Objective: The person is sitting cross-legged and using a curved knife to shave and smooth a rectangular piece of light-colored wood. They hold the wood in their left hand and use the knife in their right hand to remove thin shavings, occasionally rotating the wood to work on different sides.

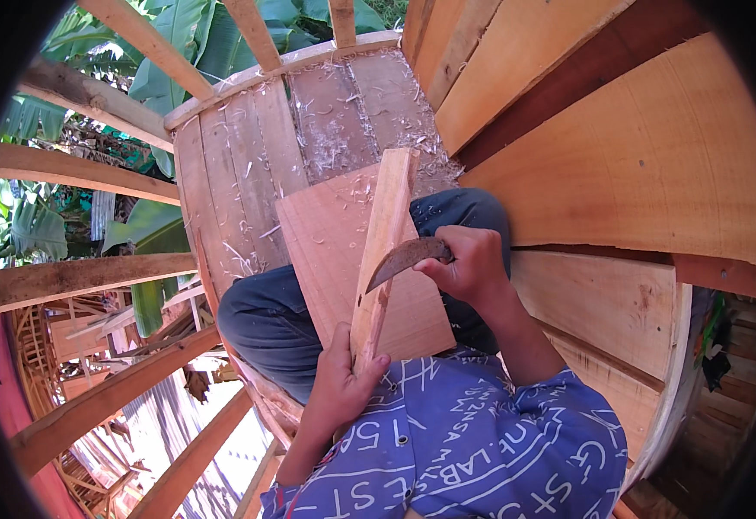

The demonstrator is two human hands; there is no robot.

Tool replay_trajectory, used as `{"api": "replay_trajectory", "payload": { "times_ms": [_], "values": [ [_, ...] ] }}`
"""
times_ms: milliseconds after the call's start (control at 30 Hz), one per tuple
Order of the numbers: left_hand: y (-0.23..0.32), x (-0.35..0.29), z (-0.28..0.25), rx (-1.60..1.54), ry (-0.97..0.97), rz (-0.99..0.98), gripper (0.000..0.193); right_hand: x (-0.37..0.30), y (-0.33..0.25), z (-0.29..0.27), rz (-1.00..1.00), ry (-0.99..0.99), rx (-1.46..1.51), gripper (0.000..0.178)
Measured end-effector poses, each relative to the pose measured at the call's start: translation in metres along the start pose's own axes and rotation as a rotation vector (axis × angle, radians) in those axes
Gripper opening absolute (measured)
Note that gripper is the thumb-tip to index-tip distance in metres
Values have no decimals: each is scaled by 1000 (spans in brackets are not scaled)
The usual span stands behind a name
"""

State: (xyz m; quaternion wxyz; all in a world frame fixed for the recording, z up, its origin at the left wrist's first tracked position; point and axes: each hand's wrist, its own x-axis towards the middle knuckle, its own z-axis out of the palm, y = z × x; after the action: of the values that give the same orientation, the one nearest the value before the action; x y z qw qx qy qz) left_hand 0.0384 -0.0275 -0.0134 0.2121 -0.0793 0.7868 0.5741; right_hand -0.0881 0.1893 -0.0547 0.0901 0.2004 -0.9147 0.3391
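Plank flr [238, 182]; L hand [343, 381]—grips pale, sq.-edged stick [383, 229]; R hand [473, 264]—grips curved knife [405, 259]

Short-sleeved, white-lettered blue shirt [473, 415] with small dark front button [402, 440]; dark blue trousers [267, 322].

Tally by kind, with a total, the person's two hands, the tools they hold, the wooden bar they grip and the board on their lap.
Hands, left and right: 2
Curved knife: 1
Wooden bar: 1
Flat board: 1
Total: 5
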Motion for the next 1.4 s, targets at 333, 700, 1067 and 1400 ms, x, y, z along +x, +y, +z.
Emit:
{"api": "replay_trajectory", "payload": {
  "times_ms": [333,700,1067,1400],
  "values": [
    [6,-7,4,43,-59,-3,43,22,42,-10,344,123,150,65],
    [-12,-3,-11,-14,147,-62,39,-11,-14,15,97,-148,243,56],
    [1,-5,0,127,115,-48,43,17,14,17,48,-12,-42,65],
    [4,-8,-3,189,125,-27,42,22,13,15,155,-46,-46,68]
  ]
}}
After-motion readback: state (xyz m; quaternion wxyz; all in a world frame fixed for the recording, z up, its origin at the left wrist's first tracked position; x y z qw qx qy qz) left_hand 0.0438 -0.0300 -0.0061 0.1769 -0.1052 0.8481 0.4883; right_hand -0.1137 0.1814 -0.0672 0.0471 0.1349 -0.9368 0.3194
